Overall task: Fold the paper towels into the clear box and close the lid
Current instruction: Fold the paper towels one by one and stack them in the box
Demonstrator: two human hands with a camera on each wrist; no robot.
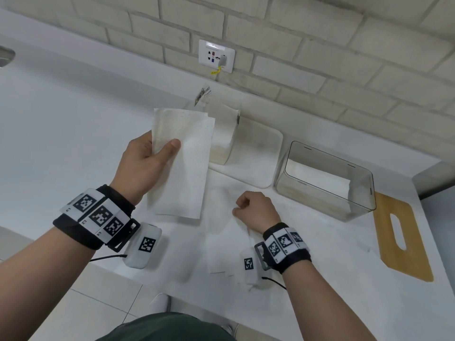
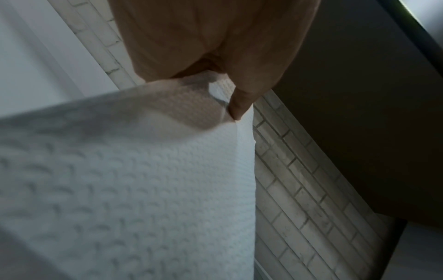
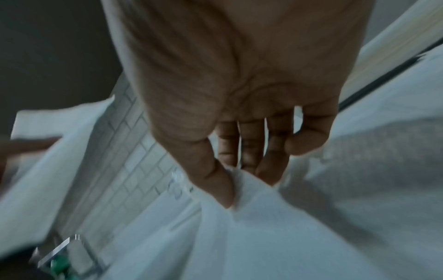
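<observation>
A: Where are the paper towels?

B: One folded paper towel (image 1: pixel 181 166) is held up left of centre in the head view, the left hand (image 1: pixel 145 166) pinching it with the thumb on its front face. A second paper towel (image 1: pixel 226 232) lies flat on the white counter (image 1: pixel 61 134) at lower centre, and the right hand (image 1: pixel 256 209) pinches it, fingers curled; the right wrist view shows thumb and fingertips closing on a raised ridge of it.

A: And the clear box?

B: The clear box (image 1: pixel 325 183) stands open at centre right, a stack of towels inside. Its white lid (image 1: pixel 261 153) lies just left of it, bearing an opened pack of towels (image 1: pixel 222 134).

A: Anything else?

B: A wooden board (image 1: pixel 403 238) at the right, a wall socket (image 1: pixel 216 55) on the brick wall at upper centre.
</observation>
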